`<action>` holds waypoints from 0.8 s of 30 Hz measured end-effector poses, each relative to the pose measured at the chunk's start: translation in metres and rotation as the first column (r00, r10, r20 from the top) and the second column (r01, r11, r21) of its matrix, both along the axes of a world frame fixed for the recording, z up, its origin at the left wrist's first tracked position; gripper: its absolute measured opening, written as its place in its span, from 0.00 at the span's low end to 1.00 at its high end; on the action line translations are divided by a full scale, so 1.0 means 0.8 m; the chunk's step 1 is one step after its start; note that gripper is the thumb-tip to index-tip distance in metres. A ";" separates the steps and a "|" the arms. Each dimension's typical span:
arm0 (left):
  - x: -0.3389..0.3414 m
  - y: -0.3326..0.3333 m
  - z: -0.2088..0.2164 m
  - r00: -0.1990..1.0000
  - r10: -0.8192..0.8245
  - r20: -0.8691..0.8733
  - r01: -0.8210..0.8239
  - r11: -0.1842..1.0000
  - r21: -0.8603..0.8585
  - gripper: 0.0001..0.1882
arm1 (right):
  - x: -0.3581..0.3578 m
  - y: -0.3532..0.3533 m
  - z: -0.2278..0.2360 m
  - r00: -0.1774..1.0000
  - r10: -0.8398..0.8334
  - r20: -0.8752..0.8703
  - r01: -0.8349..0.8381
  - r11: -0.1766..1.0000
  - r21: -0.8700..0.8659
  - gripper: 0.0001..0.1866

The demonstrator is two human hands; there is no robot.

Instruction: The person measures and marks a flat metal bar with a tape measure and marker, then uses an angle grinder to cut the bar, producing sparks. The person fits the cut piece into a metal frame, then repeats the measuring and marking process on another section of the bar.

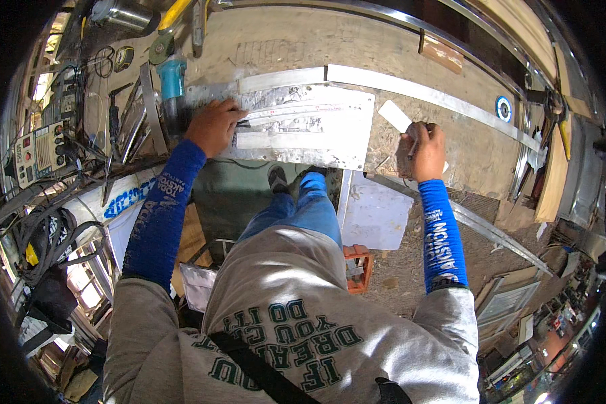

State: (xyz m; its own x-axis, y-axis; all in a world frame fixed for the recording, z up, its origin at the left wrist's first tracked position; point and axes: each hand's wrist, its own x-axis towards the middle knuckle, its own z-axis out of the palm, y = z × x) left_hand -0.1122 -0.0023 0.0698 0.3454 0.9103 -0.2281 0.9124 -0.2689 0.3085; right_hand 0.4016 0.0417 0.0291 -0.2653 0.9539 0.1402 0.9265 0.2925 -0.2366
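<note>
Pressing flat with fingers spread, the left hand [214, 126] holds down a metal sheet [303, 128] on the surface [397, 60]. Well apart, the right hand [425, 145] is closed around a dark marker [411, 149] beside a white card [394, 116].

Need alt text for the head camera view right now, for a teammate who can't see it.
Seen from above, a person leans over a workbench: the left hand presses flat on a metal sheet, while the right hand grips a dark pen-like tool beside a small white card. A teal angle grinder lies left of the sheet.
</note>
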 end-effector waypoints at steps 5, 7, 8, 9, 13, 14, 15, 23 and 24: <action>-0.003 -0.007 -0.003 1.000 0.019 -0.022 -0.020 0.999 -0.039 0.18 | -0.012 0.021 0.032 0.971 -0.072 -0.227 0.086 0.995 0.054 0.17; -0.005 -0.010 0.003 1.000 0.019 -0.016 -0.020 0.997 -0.076 0.17 | -0.041 0.029 0.047 0.931 -0.088 -0.354 0.109 0.993 0.040 0.17; -0.007 -0.011 0.003 1.000 0.008 -0.004 -0.008 0.997 -0.072 0.17 | -0.055 0.035 0.048 0.906 -0.011 -0.422 0.072 0.989 0.129 0.17; -0.008 -0.012 0.003 1.000 -0.006 0.007 0.006 0.998 -0.069 0.18 | -0.065 0.040 0.045 0.850 -0.006 -0.528 0.054 0.996 0.076 0.17; -0.014 -0.008 -0.004 1.000 -0.009 0.003 0.009 0.990 -0.143 0.18 | -0.105 0.057 0.036 0.583 -0.157 -0.798 -0.035 0.975 -0.217 0.15; -0.014 -0.006 -0.005 1.000 -0.002 0.008 0.003 0.987 -0.160 0.18 | -0.110 0.061 0.034 0.579 -0.210 -0.788 -0.060 0.953 -0.298 0.15; -0.014 -0.004 -0.005 1.000 0.005 0.012 -0.003 0.984 -0.177 0.18 | -0.113 0.066 0.030 0.577 -0.263 -0.774 -0.085 0.922 -0.377 0.15; -0.014 0.003 -0.004 0.998 -0.029 -0.054 0.025 0.996 -0.087 0.14 | -0.123 0.081 -0.008 0.358 -0.378 -0.854 -0.065 0.902 -0.426 0.12; -0.012 0.004 -0.004 0.997 -0.018 -0.070 0.011 0.995 -0.099 0.14 | -0.123 0.085 -0.012 0.342 -0.370 -0.864 -0.070 0.907 -0.416 0.11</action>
